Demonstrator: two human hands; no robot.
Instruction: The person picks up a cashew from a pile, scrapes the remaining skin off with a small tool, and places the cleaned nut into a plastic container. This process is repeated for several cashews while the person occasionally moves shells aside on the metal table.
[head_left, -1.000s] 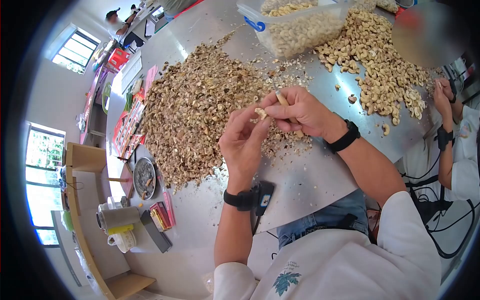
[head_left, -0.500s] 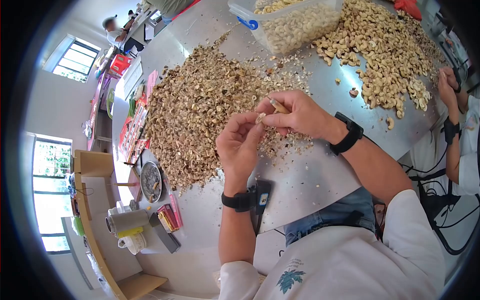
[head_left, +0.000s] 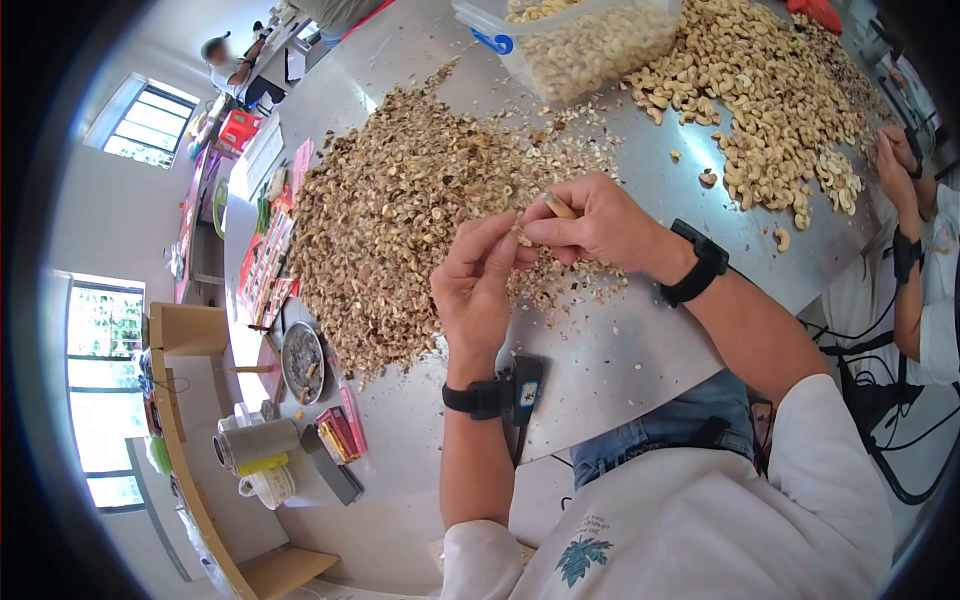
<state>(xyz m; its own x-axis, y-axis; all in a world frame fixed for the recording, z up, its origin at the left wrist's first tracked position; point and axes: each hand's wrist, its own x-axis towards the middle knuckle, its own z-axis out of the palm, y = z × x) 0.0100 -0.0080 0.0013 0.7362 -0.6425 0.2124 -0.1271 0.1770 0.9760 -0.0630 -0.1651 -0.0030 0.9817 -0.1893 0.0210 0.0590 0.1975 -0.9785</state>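
One nut (head_left: pixel 522 238) pinched by the left hand (head_left: pixel 474 292), beside the right hand (head_left: pixel 605 228) gripping a tool (head_left: pixel 558 206), seems mid-picking, next calling for a steady touch.

No words or numbers can be read clearly. Small grey lettering stands beside a teal leaf print (head_left: pixel 583 560) on the wearer's white short-sleeved fabric shirt (head_left: pixel 690 525) — too tiny to make out. The black strapped device (head_left: pixel 490 400) on the left wrist bears a pale blue-and-white label (head_left: pixel 528 394) — illegible. Red-and-white printed sheets (head_left: pixel 262 258) on the grey metal table (head_left: pixel 600 375) are blurred.
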